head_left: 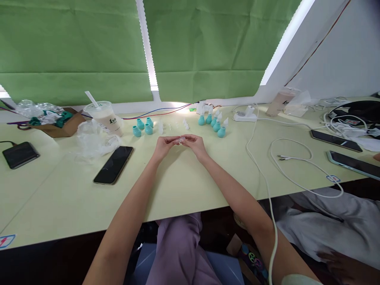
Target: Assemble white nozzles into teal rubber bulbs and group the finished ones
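Over the table, my left hand [164,148] and my right hand [194,145] meet at the fingertips. Both pinch a small clear plastic piece [180,140], partly hidden by the fingers. Behind them lie rows of small translucent plastic pieces [186,124], too small to name. Several teal rubber bulbs [137,131], open at the top, stand behind and left of my left hand. Further right, behind my right hand, more teal bulbs [221,132] stand, some with a white pointed tip [226,122] on them.
Left are a phone [113,165], a crumpled plastic bag [94,140], a drink cup with a straw [104,118] and a cardboard box [69,126]. Right are a power strip [245,117], a long white cable [261,170] and two phones [335,140]. Another person sits at the right.
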{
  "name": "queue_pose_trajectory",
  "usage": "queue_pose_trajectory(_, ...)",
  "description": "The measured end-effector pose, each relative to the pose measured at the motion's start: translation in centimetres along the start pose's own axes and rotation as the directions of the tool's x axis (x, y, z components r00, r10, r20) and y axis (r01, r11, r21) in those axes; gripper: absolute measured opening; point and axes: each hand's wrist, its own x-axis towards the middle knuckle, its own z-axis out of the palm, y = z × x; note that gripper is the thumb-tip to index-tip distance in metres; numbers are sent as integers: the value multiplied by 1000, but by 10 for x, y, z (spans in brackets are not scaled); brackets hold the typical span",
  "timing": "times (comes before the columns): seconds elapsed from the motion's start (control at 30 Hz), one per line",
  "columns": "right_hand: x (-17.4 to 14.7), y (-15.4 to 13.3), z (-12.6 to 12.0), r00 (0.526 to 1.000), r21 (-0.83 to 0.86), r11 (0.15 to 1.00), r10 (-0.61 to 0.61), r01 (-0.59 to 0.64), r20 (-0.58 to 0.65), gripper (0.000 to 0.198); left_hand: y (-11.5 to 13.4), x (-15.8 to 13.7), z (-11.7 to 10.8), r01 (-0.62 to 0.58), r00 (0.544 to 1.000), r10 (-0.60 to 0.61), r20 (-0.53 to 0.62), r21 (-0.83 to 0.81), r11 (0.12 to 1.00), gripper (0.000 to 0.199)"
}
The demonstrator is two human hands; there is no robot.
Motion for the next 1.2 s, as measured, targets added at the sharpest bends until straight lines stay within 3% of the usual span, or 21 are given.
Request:
queue_pose_trajectory(0.23, 2, 1, -1, 999, -131, 990, -53, 53, 1, 32, -2, 0, -1, -1, 1000, 1, 14, -13, 1000, 40)
queue_pose_trajectory(0.47, 3, 1, 0, 999, -32, 999, -25, 26, 25, 34, -1, 0, -4, 51, 998, -48, 40, -55, 997, 47)
queue_pose_trajectory(0.63, 3, 1, 1, 999, -58, 998, -37, 38, 30, 37, -6, 2, -5, 40, 998, -37, 49, -55, 998, 43)
queue_pose_trajectory(0.87, 0, -4, 0, 998, 43, 997, 58, -59, 18, 38, 5, -2, 1, 47, 999, -47, -21, 4, 999, 38)
queue_pose_trajectory(1.2, -4, -8, 4, 999, -23, 999, 44, -44, 13, 38, 3, -3, 1, 36, 999, -36, -15, 1, 999, 44)
